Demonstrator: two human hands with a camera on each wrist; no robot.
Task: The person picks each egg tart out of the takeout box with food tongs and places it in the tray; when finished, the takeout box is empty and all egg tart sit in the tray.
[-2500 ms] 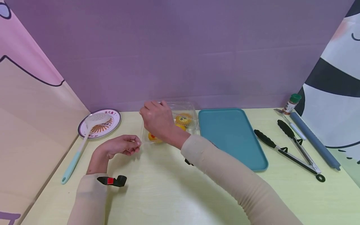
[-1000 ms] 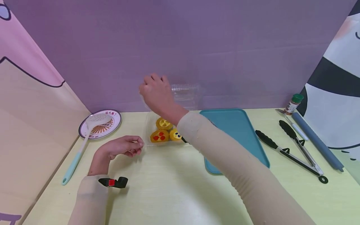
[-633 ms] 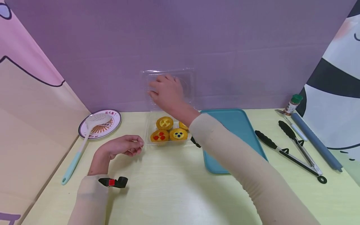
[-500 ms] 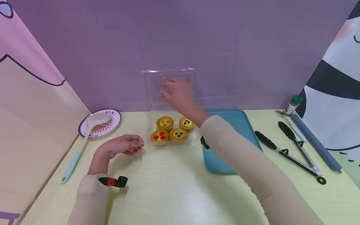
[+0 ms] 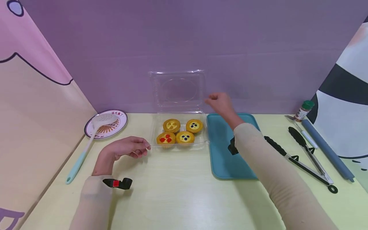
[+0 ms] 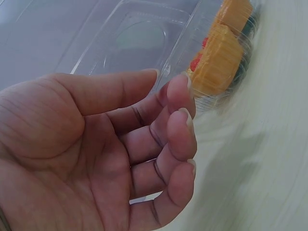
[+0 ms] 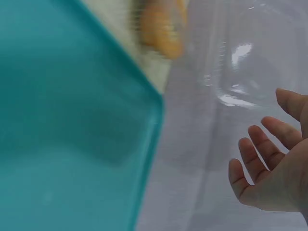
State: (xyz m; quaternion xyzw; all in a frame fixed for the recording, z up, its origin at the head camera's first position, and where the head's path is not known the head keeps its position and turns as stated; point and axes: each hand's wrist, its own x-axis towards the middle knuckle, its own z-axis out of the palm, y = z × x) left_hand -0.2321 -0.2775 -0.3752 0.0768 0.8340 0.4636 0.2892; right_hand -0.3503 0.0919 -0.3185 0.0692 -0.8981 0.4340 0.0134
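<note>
A clear plastic clamshell box (image 5: 181,147) sits at the back of the table, its lid (image 5: 178,91) raised against the purple backdrop. Inside lie several tarts: one with red toppings (image 5: 165,138), two with dark blue dots, and one with yellow wedges (image 5: 171,126). My left hand (image 5: 127,148) is by the box's front left corner, its fingers loosely curled around nothing in the left wrist view; whether a fingertip touches the corner I cannot tell. My right hand (image 5: 220,103) hovers above the back of the teal tray (image 5: 230,159), fingers relaxed and holding nothing in the right wrist view.
To the left, a white slotted turner (image 5: 83,156) leans over a patterned plate (image 5: 123,123). On the right lie black-tipped tongs (image 5: 304,164), a white-handled knife (image 5: 309,139) and a grey-blue roll (image 5: 329,150), with a green-capped spice jar (image 5: 303,111) behind them.
The box lid has swung up and back from over the tarts. My right hand has let go of it and moved right, over the tray. My left hand has hardly moved.
</note>
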